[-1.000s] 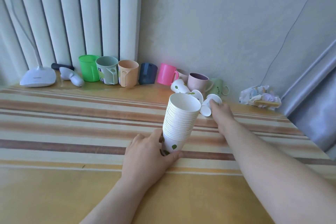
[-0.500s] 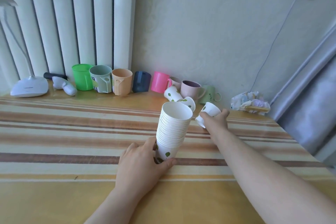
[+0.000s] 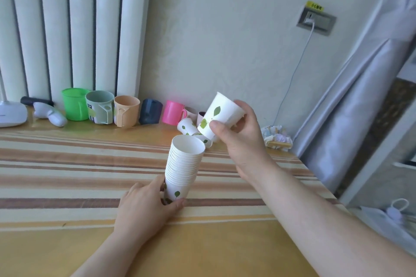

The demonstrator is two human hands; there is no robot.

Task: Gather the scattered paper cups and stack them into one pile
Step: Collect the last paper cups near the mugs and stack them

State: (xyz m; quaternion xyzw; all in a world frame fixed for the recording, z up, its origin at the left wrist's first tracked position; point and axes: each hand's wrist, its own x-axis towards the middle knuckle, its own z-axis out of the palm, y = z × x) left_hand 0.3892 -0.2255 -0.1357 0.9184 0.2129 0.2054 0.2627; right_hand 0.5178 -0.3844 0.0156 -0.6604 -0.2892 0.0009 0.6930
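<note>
Two hands: left [image 3: 144, 207] steadies nested stack [image 3: 182, 168], right [image 3: 240, 141] lifts empty cup [image 3: 221, 114].

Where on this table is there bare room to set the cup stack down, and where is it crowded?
Free: the striped cloth left of the cup stack, in front of the mug row, and the yellow strip near the left hand. Crowded: the back edge, and behind the stack, where loose paper cups lie below the right hand.

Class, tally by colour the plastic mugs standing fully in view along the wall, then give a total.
Bright green mug: 1
Grey-green mug: 1
Peach mug: 1
Navy mug: 1
Pink mug: 1
Total: 5
Others sit partly hidden behind the held paper cup.
</note>
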